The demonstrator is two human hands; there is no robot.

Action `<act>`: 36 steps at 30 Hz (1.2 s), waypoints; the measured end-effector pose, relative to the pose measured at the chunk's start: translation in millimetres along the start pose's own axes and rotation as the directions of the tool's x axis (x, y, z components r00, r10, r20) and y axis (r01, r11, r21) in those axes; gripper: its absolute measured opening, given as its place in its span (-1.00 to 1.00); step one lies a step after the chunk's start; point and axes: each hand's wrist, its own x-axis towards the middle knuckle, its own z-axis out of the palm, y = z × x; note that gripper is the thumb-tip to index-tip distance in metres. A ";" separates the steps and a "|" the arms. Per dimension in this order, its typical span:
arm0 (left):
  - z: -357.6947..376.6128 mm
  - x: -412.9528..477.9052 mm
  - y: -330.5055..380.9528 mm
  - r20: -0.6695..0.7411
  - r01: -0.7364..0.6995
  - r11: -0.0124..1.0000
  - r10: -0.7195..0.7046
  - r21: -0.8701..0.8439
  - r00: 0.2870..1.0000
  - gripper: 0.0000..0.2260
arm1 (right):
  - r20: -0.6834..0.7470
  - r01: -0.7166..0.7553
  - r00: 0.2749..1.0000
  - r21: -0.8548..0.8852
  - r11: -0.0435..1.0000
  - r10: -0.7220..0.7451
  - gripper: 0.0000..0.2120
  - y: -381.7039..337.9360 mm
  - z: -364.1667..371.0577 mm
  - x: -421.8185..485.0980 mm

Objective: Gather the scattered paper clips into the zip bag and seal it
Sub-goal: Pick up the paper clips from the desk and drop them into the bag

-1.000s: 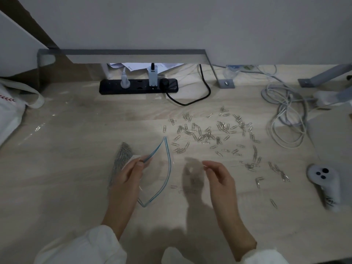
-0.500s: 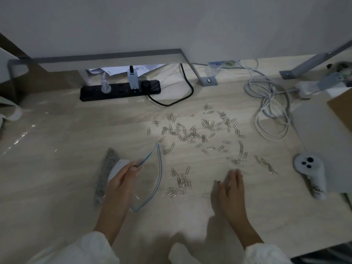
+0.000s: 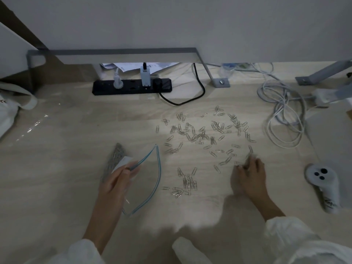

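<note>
The left hand [image 3: 118, 180] pinches one lip of the bag [image 3: 147, 180] between thumb and fingers, and the blue zip line bows outward so that the mouth gapes toward the right. The bag lies flat on the counter [image 3: 57, 149]. A grey mass of packed clips [image 3: 115, 156] fills its far left corner, just beyond the left hand's fingers. The right hand [image 3: 249, 176] lies low on the counter, palm down, fingers roughly straight and reaching forward. Its tips are blurred where they touch the near right edge of the loose clips [image 3: 200, 134], which are spread across the middle of the counter beyond both hands. A small heap [image 3: 185, 184] of clips sits between the hands, just right of the bag's mouth and apart from it. A black power strip [image 3: 131, 86] lies along the back near the wall. A coil of pale cable [image 3: 283, 119] rests to the right of the clips. A white controller [image 3: 322, 185] lies at the right, well apart from the right hand. Part of a white cloth sack [image 3: 9, 111] shows at the left edge.
</note>
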 end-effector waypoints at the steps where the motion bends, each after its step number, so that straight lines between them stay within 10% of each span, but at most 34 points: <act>1: -0.4 -0.2 0.1 -0.003 0.001 1.000 -0.001 0.004 1.000 -0.76 | 0.027 0.045 0.999 -0.006 0.999 -0.045 -0.42 -7.0 6.8 -4.1; 13: -15.8 -2.4 0.9 -0.060 0.018 0.999 -0.020 -0.044 0.998 -0.77 | 0.180 0.507 0.854 -0.077 0.858 -0.489 -0.19 -66.2 89.7 -81.6; 20: -20.9 -5.4 4.8 -0.065 0.016 0.997 -0.021 -0.072 0.998 -0.77 | -0.041 0.552 0.832 -0.043 0.833 -0.554 -0.63 -60.0 97.0 -94.9; 29: -31.9 -4.1 1.4 -0.066 0.030 0.998 -0.033 -0.056 0.997 -0.75 | -0.023 0.684 0.696 -0.281 0.673 -0.718 -0.75 -66.2 91.5 -72.7; 36: -35.2 -3.9 4.8 -0.068 0.027 0.997 -0.031 -0.070 0.997 -0.76 | 0.043 0.651 0.745 -0.269 0.710 -0.666 -0.75 -78.1 80.6 -70.1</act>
